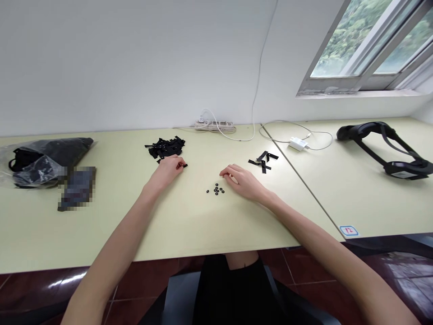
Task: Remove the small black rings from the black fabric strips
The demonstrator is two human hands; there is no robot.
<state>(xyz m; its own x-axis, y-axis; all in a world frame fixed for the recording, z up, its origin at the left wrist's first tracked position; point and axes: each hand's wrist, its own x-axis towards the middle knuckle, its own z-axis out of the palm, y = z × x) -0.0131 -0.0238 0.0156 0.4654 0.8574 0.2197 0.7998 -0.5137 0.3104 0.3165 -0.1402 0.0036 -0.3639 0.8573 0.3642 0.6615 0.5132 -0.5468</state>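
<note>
My left hand (pixel 171 167) is closed in a pinch beside the pile of black strips (pixel 167 148). The end of one short black strip (pixel 185 165) pokes out from its fingertips. Just right of the table's middle, my right hand (pixel 241 181) hovers low with thumb and fingertips drawn together; anything between them is too small to make out. Below and left of those fingertips lie several small black rings (pixel 217 190), one of them apart from the rest. Beyond my right hand is a smaller group of black strips (pixel 263 161), loosely crossed over each other.
At the left lie a clear plastic bag (pixel 47 160) with black contents and a blurred-out dark item (pixel 77 187). A power strip (pixel 214 125) with white cables sits against the wall. A white charger (pixel 298 143) and a black headset (pixel 385 149) are across the table seam.
</note>
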